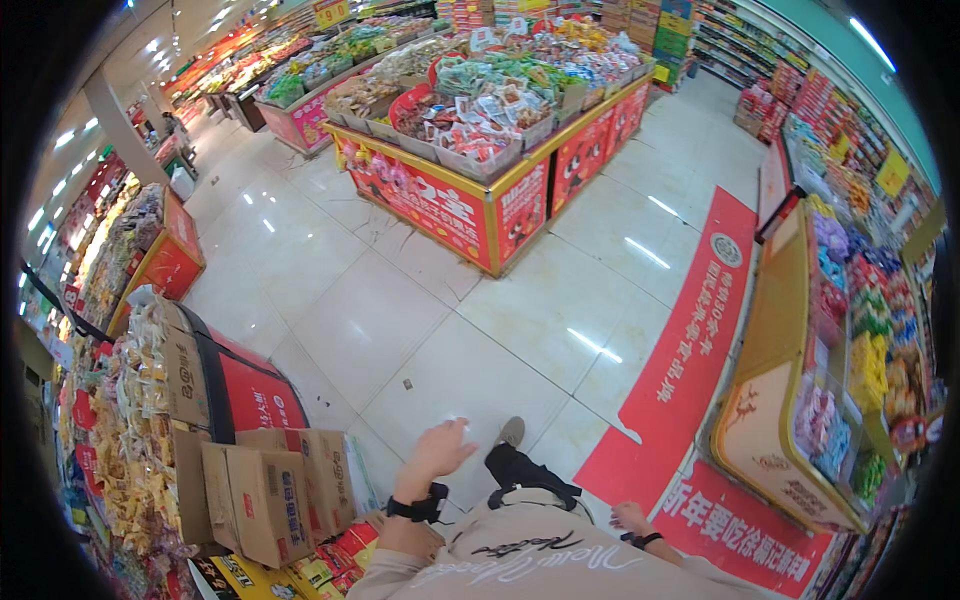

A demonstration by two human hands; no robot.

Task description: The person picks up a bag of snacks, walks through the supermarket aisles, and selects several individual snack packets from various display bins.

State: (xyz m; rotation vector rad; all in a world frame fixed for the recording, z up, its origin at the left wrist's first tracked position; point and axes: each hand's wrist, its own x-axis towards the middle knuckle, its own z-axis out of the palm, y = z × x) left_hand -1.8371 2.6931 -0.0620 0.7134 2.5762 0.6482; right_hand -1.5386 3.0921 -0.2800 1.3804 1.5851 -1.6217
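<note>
My left hand [442, 451] is held out in front of my body above the tiled floor, its fingers loosely bent and apart, with nothing in it. A black band with a device [418, 504] is strapped to that wrist. Low at my right side hangs my right hand [630, 517], smaller in view, its fingers loosely curled and slightly apart; I see nothing held in it. That wrist wears a dark band [641, 539]. Nearest to my left hand are cardboard cartons [259, 495] at the end of a snack display. One shoe [512, 431] shows ahead of my dark trousers.
A display island [427, 217] with red panels and gold edging holds packaged snacks ahead. Packaged goods [124, 420] fill the stand at left. A curved-corner counter [772, 420] lines the right side, beside a red floor strip [675, 360]. Glossy tiles [360, 300] form the aisle between them.
</note>
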